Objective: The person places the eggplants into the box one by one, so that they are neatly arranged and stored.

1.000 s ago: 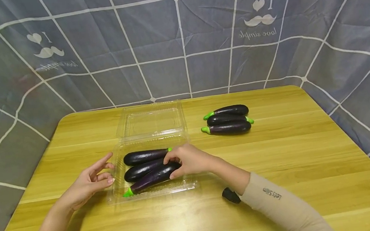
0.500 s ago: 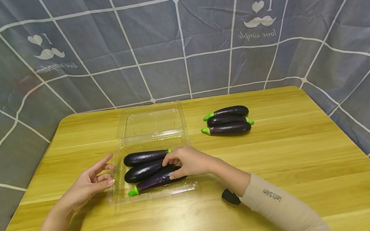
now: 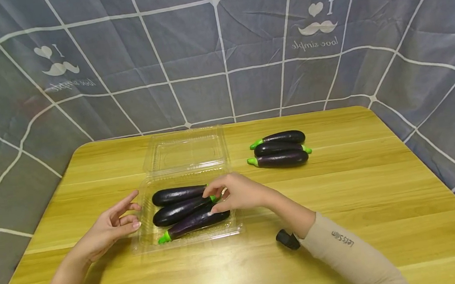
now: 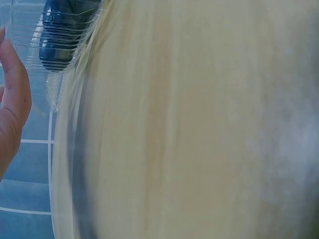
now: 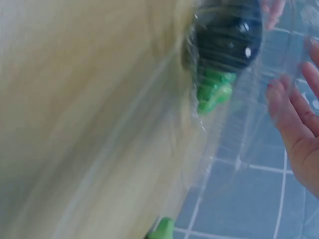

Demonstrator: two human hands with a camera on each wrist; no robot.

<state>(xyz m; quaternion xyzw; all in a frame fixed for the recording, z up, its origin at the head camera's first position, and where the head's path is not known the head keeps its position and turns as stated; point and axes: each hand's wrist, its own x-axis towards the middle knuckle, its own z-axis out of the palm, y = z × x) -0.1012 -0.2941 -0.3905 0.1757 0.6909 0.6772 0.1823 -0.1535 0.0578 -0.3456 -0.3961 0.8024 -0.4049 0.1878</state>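
Observation:
Three dark purple eggplants with green stems lie side by side in a clear plastic clamshell box (image 3: 220, 235): a far eggplant (image 3: 176, 195), a middle eggplant (image 3: 178, 213) and a near eggplant (image 3: 192, 223), whose stem points left. Over their right ends is my right hand (image 3: 237, 193), thumb and fingers apart, at the near eggplant; whether the thumb touches it I cannot tell. The right wrist view shows that hand (image 5: 304, 134) with fingers spread, gripping nothing. Beside the box's left wall my left hand (image 3: 105, 229) hovers with loosely bent fingers, holding nothing.
The box's clear lid (image 3: 187, 151) lies folded back behind it. Farther right, three more eggplants (image 3: 281, 159) lie together on the wooden table (image 3: 340, 185). A grey checked cloth (image 3: 192, 48) hangs behind and at both sides.
The near eggplant has shifted right and settled lower in the box, beside the middle one. My right hand has loosened and risen slightly off it. The left hand stays put.

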